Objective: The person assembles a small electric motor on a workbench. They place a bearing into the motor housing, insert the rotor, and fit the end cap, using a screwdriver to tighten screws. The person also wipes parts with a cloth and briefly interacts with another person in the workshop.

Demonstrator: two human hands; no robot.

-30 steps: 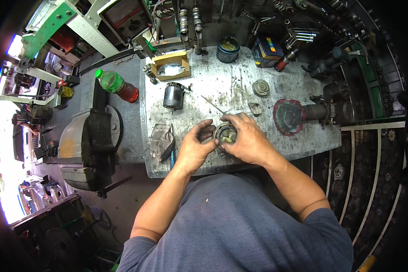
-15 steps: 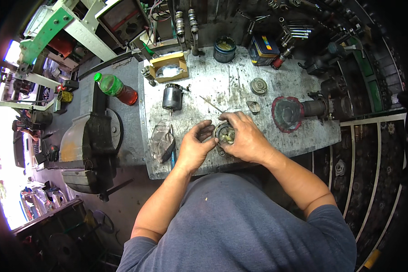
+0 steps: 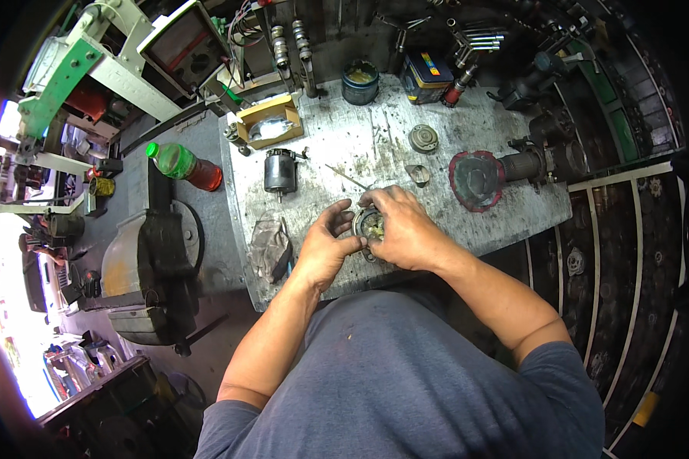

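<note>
Right at the near edge of the metal workbench sits the round metal part, a ring-shaped housing with something greenish and greasy showing in its middle, and you have it trapped between both hands. Your right hand covers it from the right and from above, fingers curled over the rim, gripping it. Your left hand comes in from the other side, thumb and fingertips pressed against the left wall of the part, the rest of the fingers fanned out above it. The part rests on or just above the bench top; I can't tell which, your hands hide its underside.

Just left of your left hand lies a crumpled grey rag. Beyond your hands, a thin rod lies slanted on the scratched surface, and near it stands a small dark cylindrical motor. To the right of your knuckles there's a small metal cap, then a round disc farther back, and a red-rimmed round housing joined to a dark shaft assembly. At the back edge you've got a yellow cardboard box and a blue tin. Off the bench to the left: a green-capped bottle and a heavy bench vise.
</note>
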